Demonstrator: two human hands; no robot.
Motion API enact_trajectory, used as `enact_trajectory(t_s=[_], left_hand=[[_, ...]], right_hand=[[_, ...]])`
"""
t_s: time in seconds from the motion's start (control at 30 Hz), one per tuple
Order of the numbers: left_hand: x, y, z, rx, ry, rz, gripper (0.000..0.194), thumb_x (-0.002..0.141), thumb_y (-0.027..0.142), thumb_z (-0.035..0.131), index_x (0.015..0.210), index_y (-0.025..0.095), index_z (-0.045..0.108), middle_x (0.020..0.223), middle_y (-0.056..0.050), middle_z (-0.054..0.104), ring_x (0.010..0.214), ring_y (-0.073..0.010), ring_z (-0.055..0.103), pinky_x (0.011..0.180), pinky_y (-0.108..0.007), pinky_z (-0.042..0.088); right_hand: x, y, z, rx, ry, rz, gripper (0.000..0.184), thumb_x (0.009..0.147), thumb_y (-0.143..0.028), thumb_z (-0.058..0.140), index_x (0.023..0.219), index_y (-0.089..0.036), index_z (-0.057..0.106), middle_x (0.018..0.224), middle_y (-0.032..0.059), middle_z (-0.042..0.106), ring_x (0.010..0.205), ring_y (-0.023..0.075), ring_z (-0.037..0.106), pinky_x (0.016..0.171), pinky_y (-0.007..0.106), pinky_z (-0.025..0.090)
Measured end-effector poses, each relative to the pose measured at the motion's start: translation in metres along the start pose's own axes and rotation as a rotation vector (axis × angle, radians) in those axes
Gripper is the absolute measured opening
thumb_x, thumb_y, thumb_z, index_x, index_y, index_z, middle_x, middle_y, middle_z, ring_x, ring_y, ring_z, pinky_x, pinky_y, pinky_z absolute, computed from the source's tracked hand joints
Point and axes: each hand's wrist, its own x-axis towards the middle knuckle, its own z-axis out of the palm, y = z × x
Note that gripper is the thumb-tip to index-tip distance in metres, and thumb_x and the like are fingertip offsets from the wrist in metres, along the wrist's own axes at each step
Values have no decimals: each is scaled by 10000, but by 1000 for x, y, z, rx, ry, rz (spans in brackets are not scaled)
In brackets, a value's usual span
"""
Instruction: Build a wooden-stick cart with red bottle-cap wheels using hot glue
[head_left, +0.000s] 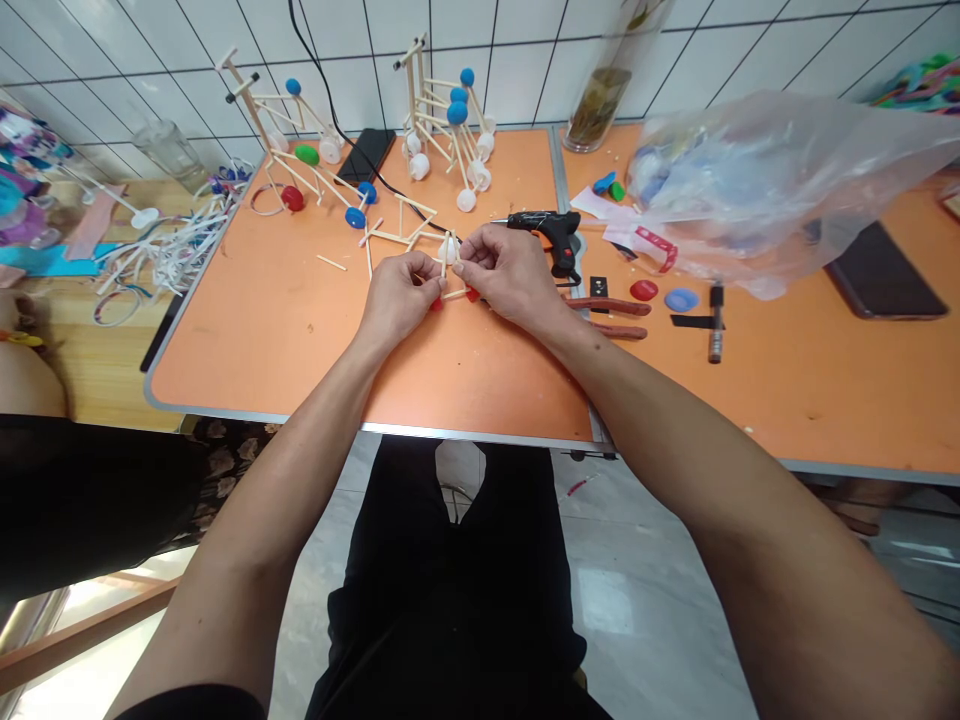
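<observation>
Over the middle of the orange table, both my hands grip a small frame of wooden sticks with a white round piece and red pieces at its near end. My left hand pinches its left side, thumb and finger closed by a red piece. From the right, my right hand pinches an upright stick beside the white piece; its fingertips nearly meet the left ones. A loose stick lies left of the frame. Close behind my right hand is a black glue gun, and red-handled pliers lie partly under my right forearm.
Two stick models with coloured caps, one left and one centre, stand by the tiled wall. A black phone and cable lie between them. At right are a plastic bag, a glass vase, a marker and another phone.
</observation>
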Motion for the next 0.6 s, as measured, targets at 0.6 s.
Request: enact_trajectory(t_s=[0.6], left_hand=[[-1,2,0,-2,11,-19,141,895,180,845,829,251,742,734,2,782,686,-193,718,695,-333,512]], right_hand=[[0,0,0,-6,-15,17,327,966,-421,1006,900,-267,725,891,32,785,842,235,694,854,411,620]])
